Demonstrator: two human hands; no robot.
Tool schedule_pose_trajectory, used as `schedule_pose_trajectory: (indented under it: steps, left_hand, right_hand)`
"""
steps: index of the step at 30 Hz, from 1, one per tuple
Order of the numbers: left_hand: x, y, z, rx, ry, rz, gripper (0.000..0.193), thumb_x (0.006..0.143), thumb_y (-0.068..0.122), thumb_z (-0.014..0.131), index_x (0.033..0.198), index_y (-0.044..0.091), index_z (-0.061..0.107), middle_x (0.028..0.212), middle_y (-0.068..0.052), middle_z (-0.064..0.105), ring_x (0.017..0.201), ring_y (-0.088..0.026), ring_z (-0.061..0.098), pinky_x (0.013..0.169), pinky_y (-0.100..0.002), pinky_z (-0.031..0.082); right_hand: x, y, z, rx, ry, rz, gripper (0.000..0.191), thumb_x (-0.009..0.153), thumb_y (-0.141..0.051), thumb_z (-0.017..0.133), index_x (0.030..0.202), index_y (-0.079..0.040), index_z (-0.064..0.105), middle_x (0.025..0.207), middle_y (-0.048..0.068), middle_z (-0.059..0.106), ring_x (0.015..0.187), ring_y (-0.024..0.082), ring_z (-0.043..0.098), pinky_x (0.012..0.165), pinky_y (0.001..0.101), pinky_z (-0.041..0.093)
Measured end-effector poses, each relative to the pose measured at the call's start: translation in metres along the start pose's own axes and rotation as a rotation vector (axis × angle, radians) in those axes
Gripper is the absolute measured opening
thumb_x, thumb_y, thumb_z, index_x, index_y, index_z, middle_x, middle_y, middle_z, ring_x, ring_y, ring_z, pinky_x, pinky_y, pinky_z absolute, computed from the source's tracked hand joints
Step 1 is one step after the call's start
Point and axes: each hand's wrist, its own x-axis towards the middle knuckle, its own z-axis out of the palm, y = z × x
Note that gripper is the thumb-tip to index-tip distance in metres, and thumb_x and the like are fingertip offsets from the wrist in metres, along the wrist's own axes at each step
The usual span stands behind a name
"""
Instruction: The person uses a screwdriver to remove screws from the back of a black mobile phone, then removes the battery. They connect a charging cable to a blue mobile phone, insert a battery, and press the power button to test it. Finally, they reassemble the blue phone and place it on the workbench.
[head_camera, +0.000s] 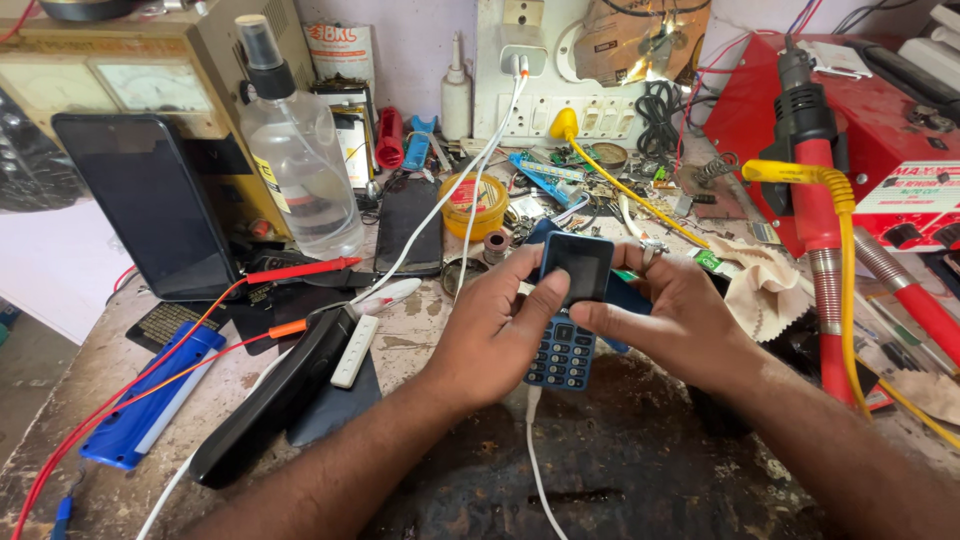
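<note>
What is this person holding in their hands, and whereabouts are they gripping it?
A small blue keypad phone, held in both hands: the left hand grips its left edge, the right hand its right edge, thumbs meeting below the screen. A white cable hangs from its bottom.

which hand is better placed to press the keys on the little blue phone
Probably the right hand: its thumb lies just above the blue phone keypad, while the left hand grips the phone's side.

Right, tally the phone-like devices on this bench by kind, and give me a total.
Small blue keypad phone, held in both the left hand and the right hand: 1
Dark slab phones or tablets with blank screens: 2 (one propped upright, one lying flat)
Black handset lying on the bench at left: 1
Total: 4
</note>
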Motion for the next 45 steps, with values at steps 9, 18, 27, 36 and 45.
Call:
schedule_pose_trajectory:
  steps: [9, 18, 27, 36, 45]
  left_hand:
    - [-0.010, 0.005, 0.017, 0.143, 0.021, 0.221, 0.087, 0.076, 0.019, 0.091, 0.145, 0.004, 0.041, 0.131, -0.015, 0.063, 0.121, -0.023, 0.065, 0.101, -0.037, 0.054]
    - [-0.010, 0.005, 0.008, -0.356, -0.263, -0.086, 0.075, 0.080, 0.009, 0.078, 0.146, 0.007, 0.044, 0.114, -0.001, 0.065, 0.099, -0.008, 0.061, 0.084, -0.027, 0.054]
    - [-0.006, 0.000, 0.007, -0.391, -0.301, -0.005, 0.068, 0.082, 0.011, 0.077, 0.143, 0.008, 0.048, 0.121, 0.000, 0.063, 0.107, -0.008, 0.060, 0.093, -0.028, 0.053]
    - [-0.006, 0.007, 0.020, 0.100, -0.077, -0.105, 0.055, 0.071, 0.020, 0.088, 0.117, 0.006, 0.062, 0.089, -0.003, 0.071, 0.081, -0.012, 0.068, 0.077, -0.031, 0.057]
    - [-0.007, 0.000, 0.023, 0.049, -0.045, -0.117, 0.054, 0.071, 0.018, 0.081, 0.120, 0.008, 0.063, 0.090, -0.004, 0.073, 0.082, -0.013, 0.071, 0.076, -0.032, 0.058]
  right_hand:
    - [0.008, 0.037, -0.010, 0.136, 0.064, 0.000, 0.029, 0.098, -0.027, 0.066, 0.108, -0.002, 0.077, 0.091, 0.001, 0.076, 0.079, 0.004, 0.064, 0.070, 0.0231, 0.053]
    - [0.003, 0.021, -0.024, -0.023, 0.166, -0.106, 0.045, 0.099, -0.039, 0.055, 0.118, -0.001, 0.068, 0.099, 0.004, 0.073, 0.096, 0.011, 0.067, 0.083, 0.0298, 0.054]
    - [-0.003, -0.013, -0.007, -0.310, 0.217, -0.221, 0.053, 0.073, -0.018, 0.088, 0.123, -0.007, 0.073, 0.100, 0.003, 0.079, 0.093, 0.008, 0.069, 0.084, 0.0283, 0.056]
    - [0.002, 0.003, -0.002, -0.116, 0.309, -0.179, 0.036, 0.092, -0.022, 0.078, 0.123, -0.005, 0.079, 0.097, 0.003, 0.078, 0.086, 0.006, 0.065, 0.073, 0.0259, 0.053]
    - [0.005, -0.001, -0.002, -0.368, 0.268, -0.129, 0.055, 0.066, -0.032, 0.091, 0.112, -0.007, 0.073, 0.091, 0.004, 0.079, 0.085, 0.011, 0.071, 0.071, 0.0290, 0.058]
